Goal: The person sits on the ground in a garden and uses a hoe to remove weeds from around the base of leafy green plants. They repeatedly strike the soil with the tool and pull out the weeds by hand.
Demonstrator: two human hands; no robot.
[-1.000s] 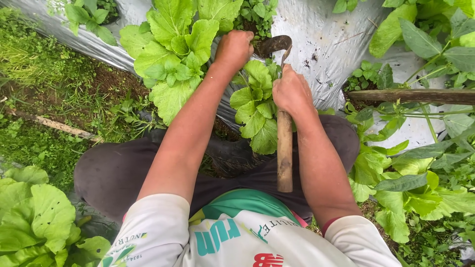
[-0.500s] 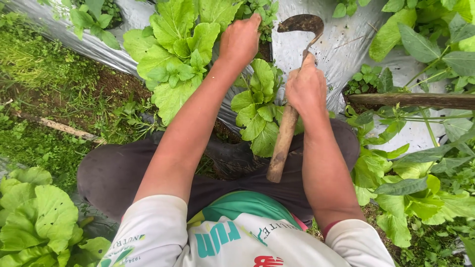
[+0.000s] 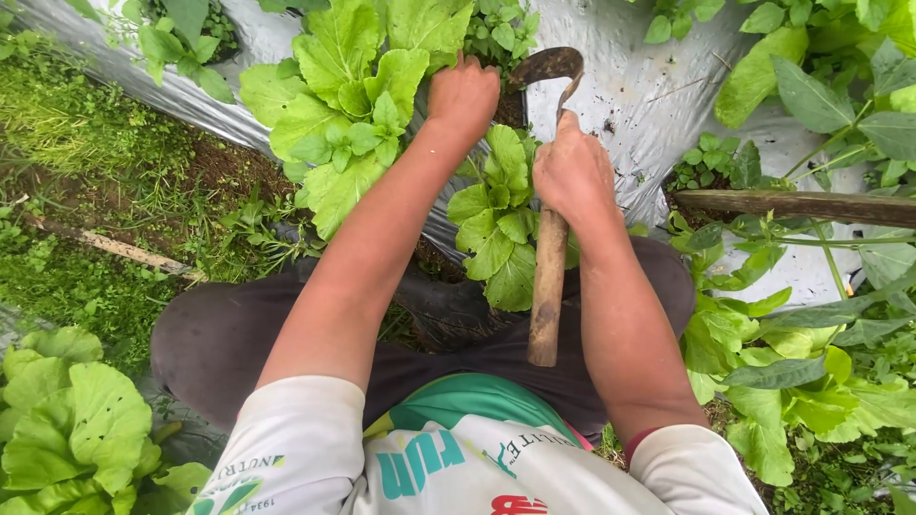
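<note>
Curved rusty-bladed sickle with wooden handle [image 3: 549,286], upper centre: our right hand [image 3: 572,176] grips it; our left hand [image 3: 465,95] clutches weeds beside leafy green plant [image 3: 501,224].

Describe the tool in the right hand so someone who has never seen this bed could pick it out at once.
Start at the silver plastic sheet covering the bed at the top of the view. Against it, beside the small leafy plant at centre, the right hand grips a hand sickle. Its pale, soil-smeared wooden handle points back toward the person, and its dark, hooked metal blade curls over the planting hole; nothing else there is metal.
</note>
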